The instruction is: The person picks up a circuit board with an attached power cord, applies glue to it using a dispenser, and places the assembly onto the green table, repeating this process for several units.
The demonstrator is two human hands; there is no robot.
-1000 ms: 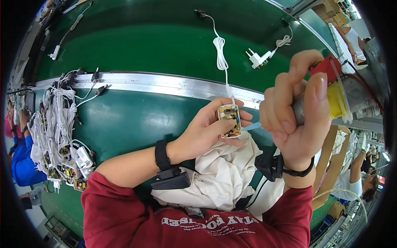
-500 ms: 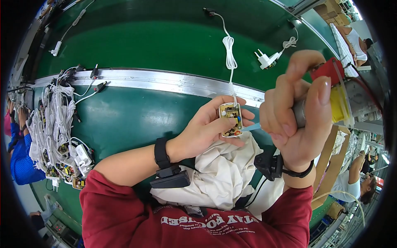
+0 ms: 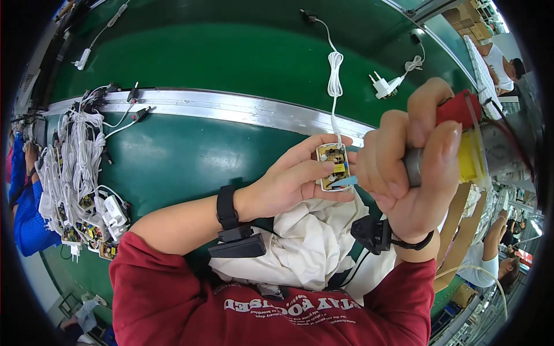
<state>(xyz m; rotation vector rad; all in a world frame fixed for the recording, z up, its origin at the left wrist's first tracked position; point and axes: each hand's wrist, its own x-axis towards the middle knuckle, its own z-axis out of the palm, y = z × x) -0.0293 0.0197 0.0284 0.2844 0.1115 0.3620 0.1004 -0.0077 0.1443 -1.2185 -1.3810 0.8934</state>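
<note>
My left hand [image 3: 288, 179] holds an opened white power adapter [image 3: 333, 167], its thumb lying on the exposed circuit board. A white cord [image 3: 334, 78] runs from the adapter's far end, bundled partway and ending in a black connector. My right hand [image 3: 404, 155] is wrapped round a tubular dispensing tool [image 3: 415, 164] with a grey barrel, yellow band and red part. The tool's pale blue tapered nozzle [image 3: 344, 181] reaches over the near end of the board. Whether its tip touches the board, I cannot tell.
A heap of white corded adapters [image 3: 81, 173] lies at the left. Beyond the metal rail [image 3: 190, 105], more corded plugs, including a two-pin plug [image 3: 385, 86], lie on the green surface [image 3: 231, 52]. White cloth [image 3: 314, 242] covers my lap. A cardboard box [image 3: 456, 236] stands at the right; people sit nearby.
The adapter in my left hand has shifted a little to the right. The nozzle now lies across the board's near end instead of at its right edge. Plugs beyond the rail sit farther right.
</note>
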